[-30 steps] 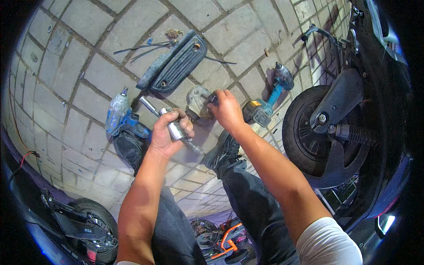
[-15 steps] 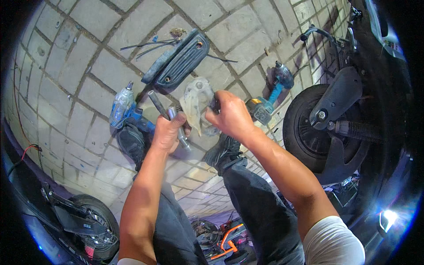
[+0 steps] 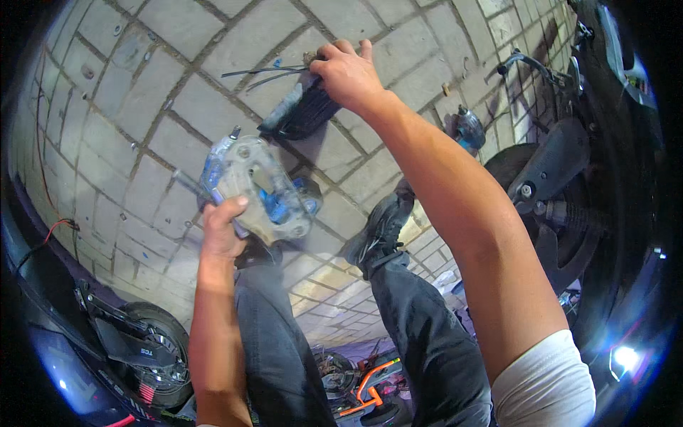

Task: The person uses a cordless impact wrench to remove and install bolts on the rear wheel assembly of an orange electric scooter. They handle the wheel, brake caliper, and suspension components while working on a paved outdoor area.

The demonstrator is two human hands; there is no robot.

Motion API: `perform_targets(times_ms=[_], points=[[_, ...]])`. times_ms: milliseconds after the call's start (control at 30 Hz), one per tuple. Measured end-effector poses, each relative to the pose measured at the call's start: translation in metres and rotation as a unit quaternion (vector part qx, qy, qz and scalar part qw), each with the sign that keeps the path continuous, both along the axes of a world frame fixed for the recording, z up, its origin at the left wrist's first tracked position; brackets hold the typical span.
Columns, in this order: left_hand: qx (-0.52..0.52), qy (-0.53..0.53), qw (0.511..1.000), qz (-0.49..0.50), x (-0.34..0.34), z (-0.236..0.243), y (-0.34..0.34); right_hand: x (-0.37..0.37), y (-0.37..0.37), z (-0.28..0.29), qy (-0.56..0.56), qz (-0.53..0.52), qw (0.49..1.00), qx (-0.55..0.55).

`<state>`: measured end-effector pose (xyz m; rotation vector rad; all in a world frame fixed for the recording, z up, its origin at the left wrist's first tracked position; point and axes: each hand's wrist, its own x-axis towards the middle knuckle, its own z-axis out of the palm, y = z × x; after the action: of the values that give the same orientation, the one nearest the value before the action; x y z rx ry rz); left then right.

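Observation:
My left hand point(image 3: 226, 226) is closed round a metal tubular tool point(image 3: 186, 182) at the lower centre-left, along with a grey metal bracket point(image 3: 286, 213), blurred by motion. Behind these shows a blue impact driver point(image 3: 213, 165), partly hidden by them. My right hand point(image 3: 347, 71) reaches to the upper centre, fingers curled over the end of a dark ribbed plastic piece point(image 3: 299, 117), which looks tilted. Thin black cable ties point(image 3: 256, 72) lie beside it. A second power driver point(image 3: 469, 130) lies at the right, largely behind my right forearm.
Grey paving point(image 3: 163, 50) surrounds my feet. A black scooter with its wheel point(image 3: 555, 256) stands close at the right, a lamp glowing on it. Another scooter wheel point(image 3: 153, 356) is at the lower left, with a wire point(image 3: 62, 223) nearby. An orange frame point(image 3: 370, 388) shows below.
My right hand has left the bracket and moved up to the plastic piece. The bracket has moved left with my left hand and the tool. The plastic piece has tilted.

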<state>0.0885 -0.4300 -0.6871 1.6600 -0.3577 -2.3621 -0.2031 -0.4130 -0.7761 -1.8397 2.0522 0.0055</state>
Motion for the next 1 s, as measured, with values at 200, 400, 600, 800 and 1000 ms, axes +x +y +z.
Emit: perform_targets(times_ms=[200, 400, 600, 800, 1000], points=[[-0.010, -0.076, 0.997, 0.007, 0.006, 0.025, 0.014, -0.017, 0.125, 0.010, -0.141, -0.283, 0.948, -0.042], [0.031, -0.054, 0.997, -0.033, -0.004, 0.033, 0.035, -0.050, 0.253, 0.017, -0.115, -0.632, 0.765, -0.042], [0.043, -0.033, 0.994, -0.091, -0.040, 0.044, 0.046, -0.066, 0.261, 0.008, -0.151, -0.706, 0.687, -0.083], [0.004, -0.061, 0.994, -0.088, -0.087, 0.026, 0.049, -0.039, 0.212, 0.076, -0.221, -0.644, 0.725, -0.098], [-0.056, -0.013, 0.988, -0.145, -0.105, -0.010, 0.056, 0.021, 0.187, 0.166, -0.248, -0.514, 0.811, -0.127]])
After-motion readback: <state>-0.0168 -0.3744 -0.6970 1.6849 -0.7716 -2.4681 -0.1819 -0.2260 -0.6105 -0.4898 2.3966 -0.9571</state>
